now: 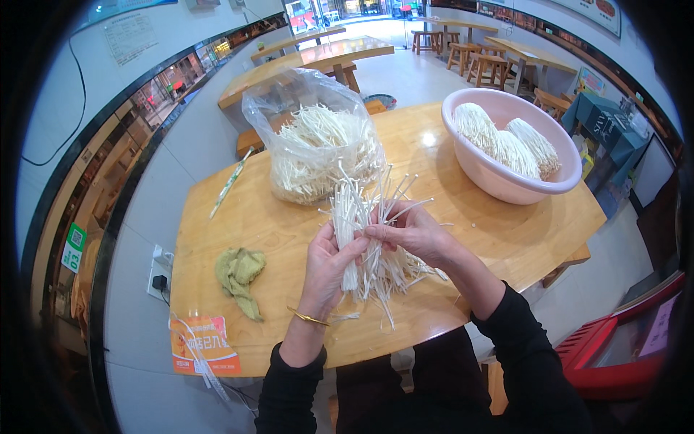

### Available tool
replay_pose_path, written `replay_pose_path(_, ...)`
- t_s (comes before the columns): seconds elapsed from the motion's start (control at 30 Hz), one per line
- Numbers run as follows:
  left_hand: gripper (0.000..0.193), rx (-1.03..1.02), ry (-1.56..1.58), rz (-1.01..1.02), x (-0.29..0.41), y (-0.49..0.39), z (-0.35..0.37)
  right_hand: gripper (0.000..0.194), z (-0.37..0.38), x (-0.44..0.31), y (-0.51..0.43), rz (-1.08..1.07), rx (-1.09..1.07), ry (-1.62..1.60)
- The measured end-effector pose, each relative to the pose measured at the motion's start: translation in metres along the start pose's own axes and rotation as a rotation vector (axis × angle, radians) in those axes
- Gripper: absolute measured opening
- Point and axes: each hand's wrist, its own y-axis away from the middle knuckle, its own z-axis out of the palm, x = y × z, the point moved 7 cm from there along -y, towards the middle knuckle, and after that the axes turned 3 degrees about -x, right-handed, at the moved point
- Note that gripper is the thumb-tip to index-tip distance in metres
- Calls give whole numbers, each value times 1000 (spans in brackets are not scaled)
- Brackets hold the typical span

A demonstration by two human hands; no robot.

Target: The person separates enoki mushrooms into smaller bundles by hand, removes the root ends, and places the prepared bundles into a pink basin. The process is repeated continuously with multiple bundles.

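My left hand [329, 259] holds a bunch of enoki mushrooms [345, 211] upright over the wooden table. Beside it, my right hand [409, 230] grips several loose enoki stems between thumb and fingers, and the two hands nearly touch. Under them lies a loose heap of enoki stems [387, 274]. An open clear plastic bag [260, 116] full of enoki stands just beyond the hands. To the right, a pink plastic basin [496, 184] holds several thick enoki bundles [515, 152].
A crumpled green cloth [238, 274] and a thin paper-wrapped item [230, 184] lie on the left of the wooden table [293, 244]. An orange printed card [209, 347] is at the near left corner. Wall sockets [159, 276] adjoin the left side; tables and stools stand behind.
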Motion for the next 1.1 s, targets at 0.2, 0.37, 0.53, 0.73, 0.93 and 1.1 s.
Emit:
replay_pose_path(0.2,26,3,84,9,2,1,-1,16,-6,-1,1,4,75,-56)
replay_pose_path(0.37,31,21,-15,14,5,1,0,14,-2,-5,1,-9,23,-39)
replay_pose_path(0.53,32,37,-92,38,7,2,2,12,1,-3,0,-22,40,-42)
replay_pose_path(0.73,30,69,-13,49,4,1,-2,11,0,-5,0,-52,68,-35)
replay_pose_path(0.93,24,143,110,56,2,2,-9,14,2,-4,1,-50,69,-80)
replay_pose_path(1.1,23,255,112,110,9,1,-25,13,-12,-17,5,-51,115,-241)
